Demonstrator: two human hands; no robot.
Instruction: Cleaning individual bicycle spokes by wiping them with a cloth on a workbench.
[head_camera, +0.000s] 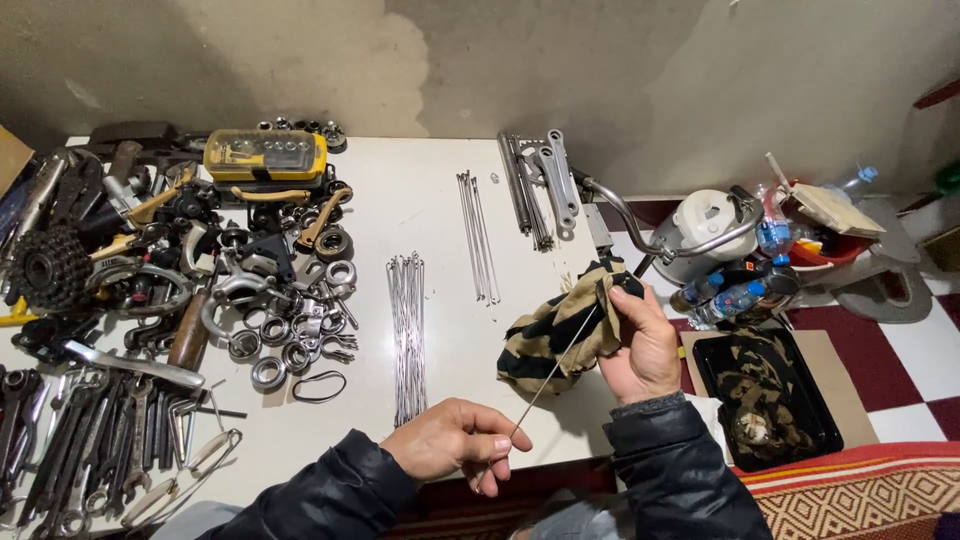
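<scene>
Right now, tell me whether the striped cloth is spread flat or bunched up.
Bunched up. The striped cloth is crumpled in the right hand, gathered around the thin spoke that the left hand pinches.

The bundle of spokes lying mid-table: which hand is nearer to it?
Left. The left hand sits just below the spoke bundle; the right hand, gripping the striped rag, is farther off to the side.

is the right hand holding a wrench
No, the right hand grips a striped rag around a thin spoke.
</scene>
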